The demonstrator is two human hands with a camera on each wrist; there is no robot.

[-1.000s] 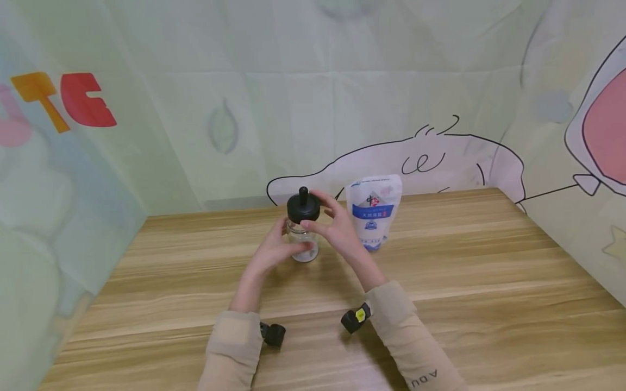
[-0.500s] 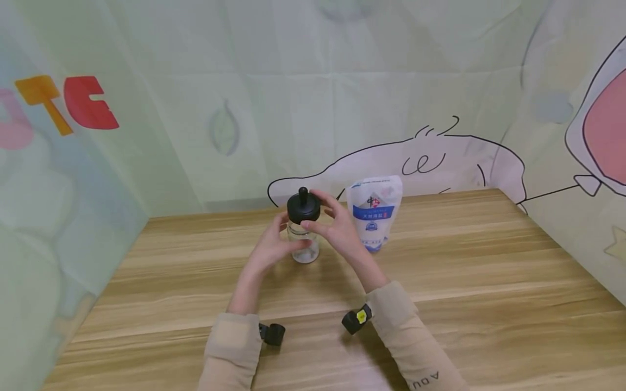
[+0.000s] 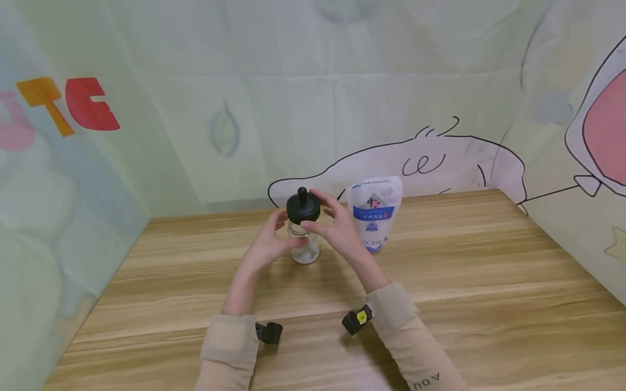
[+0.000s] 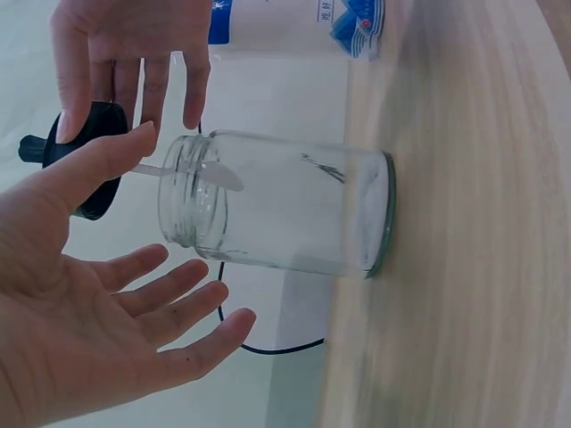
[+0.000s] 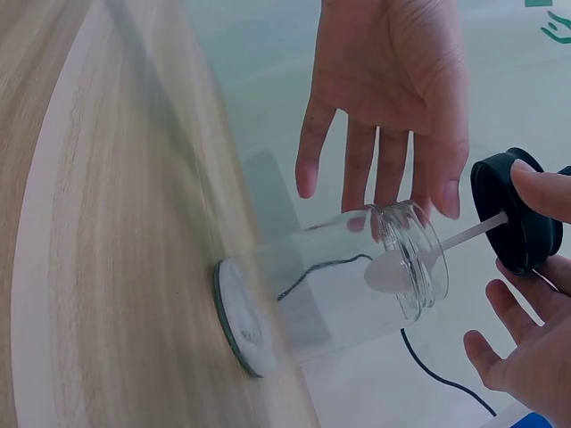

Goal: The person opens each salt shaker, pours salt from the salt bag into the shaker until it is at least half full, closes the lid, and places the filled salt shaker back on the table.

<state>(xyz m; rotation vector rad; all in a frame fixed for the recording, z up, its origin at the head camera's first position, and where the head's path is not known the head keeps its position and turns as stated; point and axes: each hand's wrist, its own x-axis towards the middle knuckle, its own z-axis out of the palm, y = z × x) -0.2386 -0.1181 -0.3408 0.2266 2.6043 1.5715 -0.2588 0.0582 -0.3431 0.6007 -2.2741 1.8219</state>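
Observation:
A clear glass jar stands upright on the wooden table, with white powder at its bottom. My right hand pinches the black knobbed lid between thumb and fingers, apart from the jar's mouth. From the lid's underside runs a thin stem with a white spoon whose bowl is inside the jar's neck. Fingers spread, my left hand is beside the jar near its neck, holding nothing; its thumb crosses in front of the glass in the head view.
A white and blue salt pouch stands upright just right of the jar, close to my right hand. The wooden tabletop ends at a printed cloth backdrop behind. A small camera sits at each wrist.
My left hand and forearm have shifted slightly left, away from the jar. The right hand still holds the lid in nearly the same place; jar and pouch have stayed put.

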